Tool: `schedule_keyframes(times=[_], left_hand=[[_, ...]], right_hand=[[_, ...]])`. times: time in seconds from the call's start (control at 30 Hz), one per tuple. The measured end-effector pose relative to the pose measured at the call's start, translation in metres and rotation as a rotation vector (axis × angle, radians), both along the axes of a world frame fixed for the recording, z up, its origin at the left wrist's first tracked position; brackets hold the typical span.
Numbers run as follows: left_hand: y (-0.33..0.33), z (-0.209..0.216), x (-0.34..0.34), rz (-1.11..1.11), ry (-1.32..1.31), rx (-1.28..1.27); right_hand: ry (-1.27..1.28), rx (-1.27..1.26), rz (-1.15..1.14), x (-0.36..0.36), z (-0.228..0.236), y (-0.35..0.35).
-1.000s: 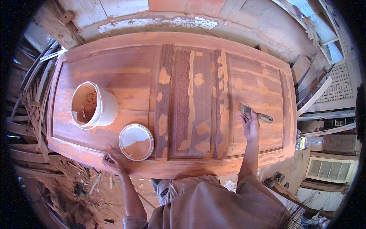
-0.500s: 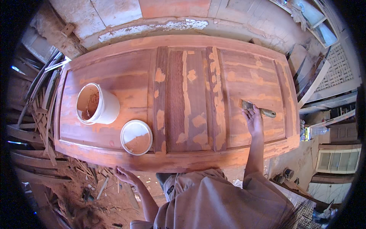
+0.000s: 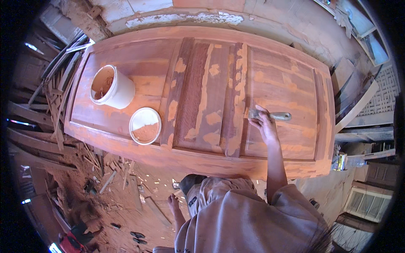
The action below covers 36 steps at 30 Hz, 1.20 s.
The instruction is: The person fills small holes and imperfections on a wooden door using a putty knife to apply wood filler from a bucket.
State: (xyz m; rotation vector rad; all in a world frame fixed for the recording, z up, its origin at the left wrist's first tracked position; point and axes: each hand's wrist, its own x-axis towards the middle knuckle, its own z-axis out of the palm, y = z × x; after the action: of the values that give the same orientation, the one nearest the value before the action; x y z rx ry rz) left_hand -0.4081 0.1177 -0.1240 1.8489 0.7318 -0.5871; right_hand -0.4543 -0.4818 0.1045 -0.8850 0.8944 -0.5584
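My right hand (image 3: 265,128) grips a paintbrush (image 3: 280,116) over the right panel of a large wooden door (image 3: 198,162) lying flat. The brush's bristles point left, at the upright rail beside that panel; its handle sticks out to the right. Orange-brown filler patches streak the reddish wood. On the left panel stands a white bucket (image 3: 122,90), tilted in view, with reddish-brown paste inside. Its round white lid (image 3: 145,125), smeared with the same paste, lies near the door's front edge. My left hand (image 3: 173,201) hangs empty beside my hip, fingers loosely apart.
Scrap wood strips (image 3: 59,97) are piled left of the door. Offcuts (image 3: 158,212) and sawdust litter the floor, with dark sandals (image 3: 138,235) among them. Another person in red (image 3: 71,243) is at the lower left. A wall (image 3: 270,26) runs behind; planks (image 3: 358,103) lean at right.
My right hand has moved the brush left, from the middle of the right panel toward the upright rail. My left hand has dropped from the door's front edge to beside my hip. The view has shifted.
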Motion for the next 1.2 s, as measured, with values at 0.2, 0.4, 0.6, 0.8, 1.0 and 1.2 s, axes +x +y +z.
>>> schedule_keyframes(times=[0.2,0.4,0.6,0.8,1.0,1.2], left_hand=[[-0.017,0.005,-0.095,-0.235,0.014,0.085],[-0.033,0.029,-0.074,-0.307,-0.045,0.142],[-0.006,0.02,0.003,-0.068,-0.11,0.055],[0.009,0.016,0.099,0.047,-0.086,0.055],[0.008,0.012,0.171,-0.133,-0.061,0.052],[0.013,-0.009,0.222,-0.238,-0.008,0.015]], right_hand=[[0.12,-0.273,0.108,0.084,-0.045,-0.026],[0.311,-0.467,0.162,0.147,-0.081,-0.065],[0.569,-0.702,0.23,0.164,-0.117,-0.091],[0.716,-0.895,0.149,0.176,-0.119,-0.085],[1.161,-1.091,0.219,0.215,-0.077,-0.035],[1.134,-0.957,0.054,0.247,-0.082,-0.011]])
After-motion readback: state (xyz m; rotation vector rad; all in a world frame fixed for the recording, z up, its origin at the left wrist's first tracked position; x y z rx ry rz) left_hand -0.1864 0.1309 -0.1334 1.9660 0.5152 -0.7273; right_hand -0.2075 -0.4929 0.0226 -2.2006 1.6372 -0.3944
